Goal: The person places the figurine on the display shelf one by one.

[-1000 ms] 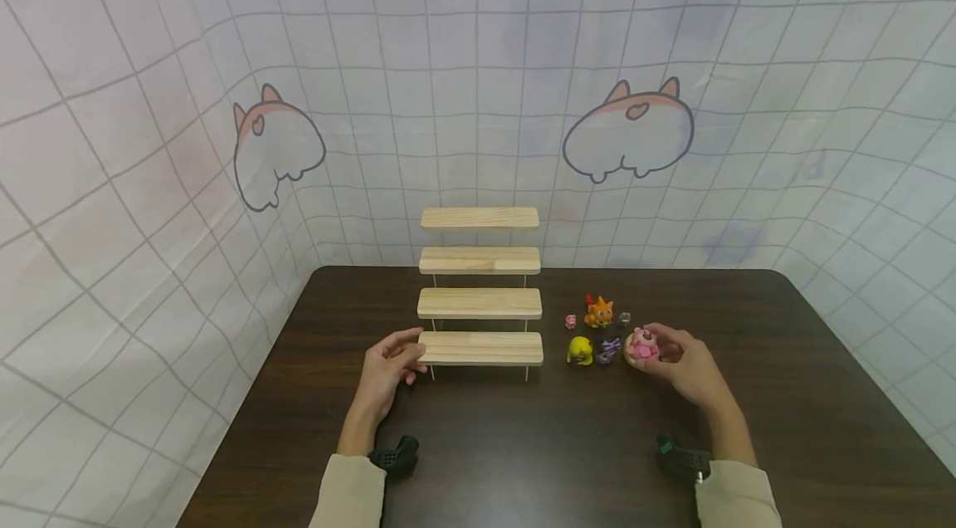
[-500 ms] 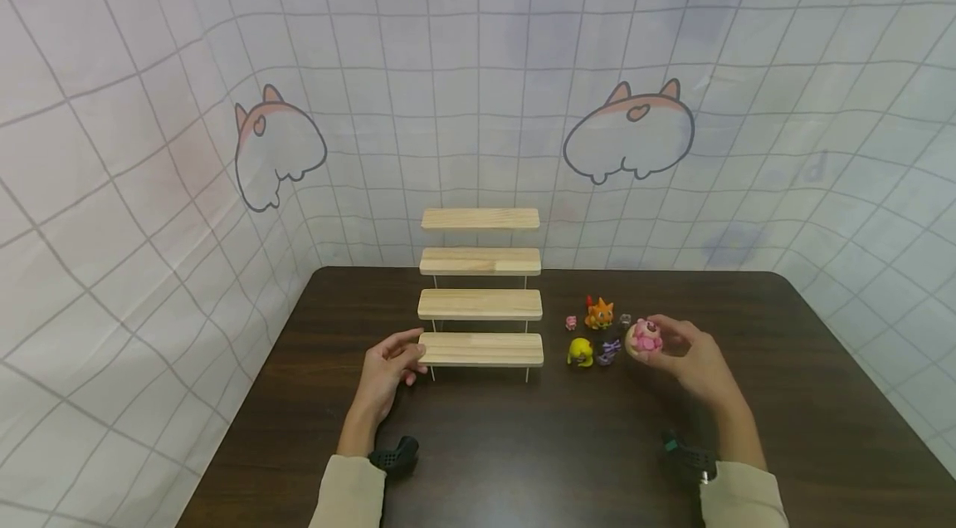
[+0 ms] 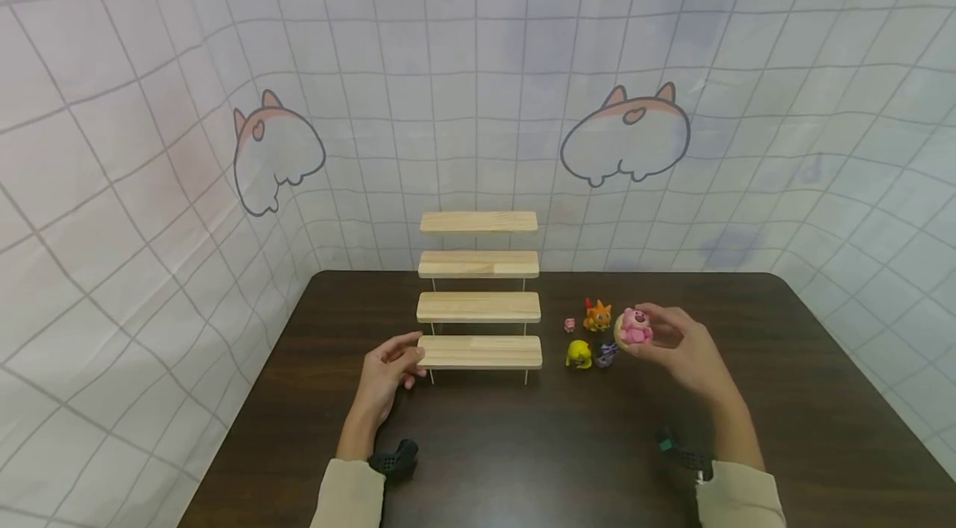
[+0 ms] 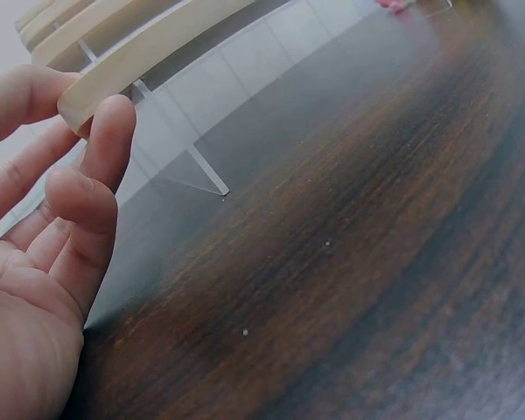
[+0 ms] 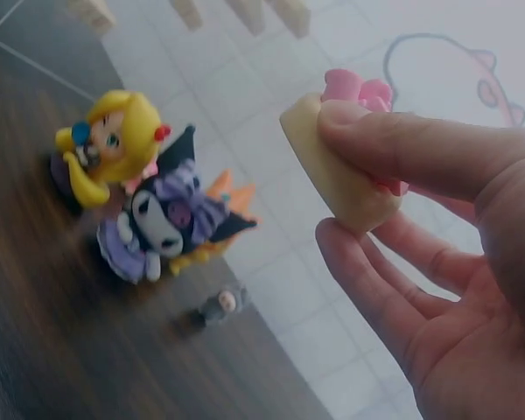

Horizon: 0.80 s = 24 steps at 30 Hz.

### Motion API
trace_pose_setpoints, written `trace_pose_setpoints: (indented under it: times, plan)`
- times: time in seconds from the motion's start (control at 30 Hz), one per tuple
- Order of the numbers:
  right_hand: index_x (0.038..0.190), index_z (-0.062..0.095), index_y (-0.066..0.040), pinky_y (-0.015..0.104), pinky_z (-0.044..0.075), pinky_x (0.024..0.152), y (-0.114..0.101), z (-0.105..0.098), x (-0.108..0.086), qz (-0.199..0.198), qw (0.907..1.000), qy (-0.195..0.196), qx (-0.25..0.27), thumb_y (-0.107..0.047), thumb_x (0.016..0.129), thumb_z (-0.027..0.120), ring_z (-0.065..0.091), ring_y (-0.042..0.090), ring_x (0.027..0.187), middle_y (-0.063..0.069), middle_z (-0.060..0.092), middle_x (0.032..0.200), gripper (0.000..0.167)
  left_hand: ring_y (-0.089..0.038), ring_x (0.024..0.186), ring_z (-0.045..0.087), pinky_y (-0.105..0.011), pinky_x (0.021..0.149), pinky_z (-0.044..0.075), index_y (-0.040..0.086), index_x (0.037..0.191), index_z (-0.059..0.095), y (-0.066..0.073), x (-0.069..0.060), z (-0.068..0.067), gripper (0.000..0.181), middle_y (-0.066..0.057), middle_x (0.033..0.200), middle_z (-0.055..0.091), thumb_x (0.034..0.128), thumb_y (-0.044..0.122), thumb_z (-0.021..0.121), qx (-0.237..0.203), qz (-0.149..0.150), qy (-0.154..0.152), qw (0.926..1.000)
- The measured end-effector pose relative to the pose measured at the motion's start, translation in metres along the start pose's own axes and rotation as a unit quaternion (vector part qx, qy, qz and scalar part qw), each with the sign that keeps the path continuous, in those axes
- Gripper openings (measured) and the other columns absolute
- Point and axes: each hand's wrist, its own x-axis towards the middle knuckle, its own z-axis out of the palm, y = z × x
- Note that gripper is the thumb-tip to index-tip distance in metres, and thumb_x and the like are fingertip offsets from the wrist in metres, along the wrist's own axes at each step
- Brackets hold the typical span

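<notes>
Pinching hands (image 3: 690, 349) hold, right, a pink figurine (image 3: 636, 327) with a cream base (image 5: 325, 171); left, a pale wooden shelf (image 3: 480, 352).

The tiered shelves (image 3: 479, 353) look like pale, matt wood, on clear plastic legs (image 4: 208, 171). The pink bear figurine (image 3: 636, 327) and Kuromi figurine (image 5: 162, 219) appear moulded in smooth plastic. Dark wood grain covers the tabletop (image 3: 523, 449) (softly glossy where light catches it); the gridded backdrop (image 3: 456, 113) seems creased cloth.

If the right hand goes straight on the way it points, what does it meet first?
Probably the orange figure, left of the pink figure that the right hand holds, going by the head view. Height is hard to judge, so it might pass above.
</notes>
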Motion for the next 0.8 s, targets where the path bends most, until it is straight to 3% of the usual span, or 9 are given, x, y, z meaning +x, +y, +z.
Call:
trace_pose_setpoints:
  times: [0.13,0.4,0.63,0.8]
  plan:
    - [0.144,0.058,-0.016,0.057,0.056,0.095,-0.010,0.003,0.001,-0.005,0.9999,-0.003,0.013,-0.031,0.088,0.082,0.062,0.043,0.125,0.015,0.058,0.132,0.063,-0.014,0.067,0.068,-0.022,0.051,0.046,0.002,0.135,0.064,0.001,-0.001,0.000,0.042,-0.004,0.091,0.071,0.0950,0.012,0.072,0.000,0.001,0.000,1.0000]
    - [0.140,0.061,-0.014,0.024,0.055,0.084,-0.020,0.015,0.005,-0.028,0.9988,-0.019,0.035,-0.026,0.086,0.084,0.065,0.038,0.118,0.012,0.059,0.127,0.060,-0.014,0.066,0.069,-0.022,0.050,0.046,0.002,0.133,0.065,0.001,-0.002,0.000,0.039,-0.004,0.092,0.071,0.0954,0.010,0.071,-0.003,0.000,-0.001,1.0000]
    - [0.139,0.062,-0.015,0.027,0.058,0.089,-0.032,0.031,0.010,-0.048,0.9970,-0.019,0.057,-0.023,0.086,0.085,0.064,0.029,0.114,0.008,0.058,0.125,0.059,-0.013,0.065,0.068,-0.022,0.050,0.046,-0.001,0.135,0.063,0.001,0.000,0.000,0.042,-0.002,0.091,0.071,0.0950,0.010,0.072,-0.001,0.009,-0.002,1.0000]
    - [0.140,0.061,-0.011,0.020,0.056,0.091,-0.039,0.044,0.012,-0.067,0.9937,-0.019,0.088,-0.016,0.084,0.085,0.062,0.019,0.110,0.009,0.058,0.125,0.061,-0.013,0.065,0.068,-0.022,0.051,0.046,-0.001,0.134,0.063,0.002,-0.001,0.001,0.042,-0.001,0.091,0.071,0.0951,0.010,0.072,-0.001,0.006,-0.003,1.0000]
